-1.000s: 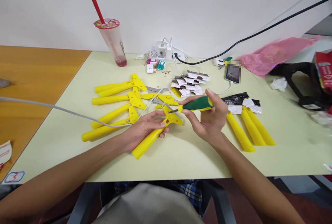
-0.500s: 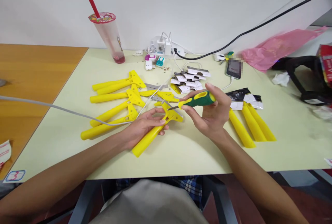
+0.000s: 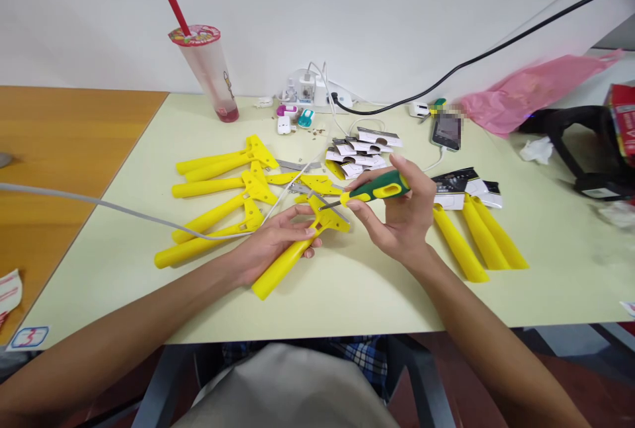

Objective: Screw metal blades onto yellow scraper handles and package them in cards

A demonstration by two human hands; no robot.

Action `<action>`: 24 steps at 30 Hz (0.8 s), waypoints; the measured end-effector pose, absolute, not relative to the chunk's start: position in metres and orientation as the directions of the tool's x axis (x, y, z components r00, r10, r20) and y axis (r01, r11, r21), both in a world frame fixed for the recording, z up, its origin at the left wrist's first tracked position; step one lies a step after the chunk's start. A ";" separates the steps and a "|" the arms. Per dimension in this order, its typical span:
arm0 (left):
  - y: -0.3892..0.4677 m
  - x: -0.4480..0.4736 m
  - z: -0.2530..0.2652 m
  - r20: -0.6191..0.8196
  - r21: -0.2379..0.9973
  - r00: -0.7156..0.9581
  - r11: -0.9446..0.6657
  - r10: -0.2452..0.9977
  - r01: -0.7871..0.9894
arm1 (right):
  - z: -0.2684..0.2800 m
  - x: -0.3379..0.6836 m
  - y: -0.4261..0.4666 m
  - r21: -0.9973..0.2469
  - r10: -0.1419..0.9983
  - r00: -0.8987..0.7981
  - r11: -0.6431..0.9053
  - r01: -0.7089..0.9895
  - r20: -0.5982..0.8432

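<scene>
My left hand (image 3: pixel 275 243) is closed around the neck of a yellow scraper (image 3: pixel 282 269), whose wide head with a metal strip points up and right. Between the fingers of my right hand (image 3: pixel 401 219) is a green and yellow screwdriver (image 3: pixel 380 188). Its shaft slants down to the left, and the tip meets a screw spot on the scraper's head. Left of my hands lie several yellow scraper handles (image 3: pixel 208 188). Just beyond the held scraper are loose yellow head pieces (image 3: pixel 315 183) and metal strips (image 3: pixel 295 165).
Printed card sleeves (image 3: pixel 364 153) are piled behind my hands. On the right lie sleeved yellow scrapers (image 3: pixel 461 243), a phone (image 3: pixel 446 130) and a pink plastic bag (image 3: pixel 526 94). A cup with a straw (image 3: pixel 206 74) stands back left. A white cable (image 3: pixel 124 208) crosses the handles.
The screwdriver's handle has turned in my right fingers and its yellow inlay sits differently. The right hand has shifted slightly left; the left hand and scraper stay put.
</scene>
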State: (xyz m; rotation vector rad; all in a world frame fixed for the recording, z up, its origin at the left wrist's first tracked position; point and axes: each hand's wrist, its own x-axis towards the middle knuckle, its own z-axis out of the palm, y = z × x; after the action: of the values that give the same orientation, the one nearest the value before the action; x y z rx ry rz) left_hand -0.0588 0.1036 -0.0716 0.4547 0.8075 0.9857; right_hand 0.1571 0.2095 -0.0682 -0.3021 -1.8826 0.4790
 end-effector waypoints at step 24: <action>0.104 -0.059 -0.070 -0.419 0.670 0.258 0.488 0.871 -0.559 | -0.069 0.156 0.207 -0.515 0.485 -0.346 0.857 0.005 0.803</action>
State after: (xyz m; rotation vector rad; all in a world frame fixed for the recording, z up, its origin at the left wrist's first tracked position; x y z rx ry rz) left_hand -0.0588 0.1041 -0.0700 0.4301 0.8529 1.0102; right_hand 0.1558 0.2073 -0.0692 -0.3663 -1.8715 0.5157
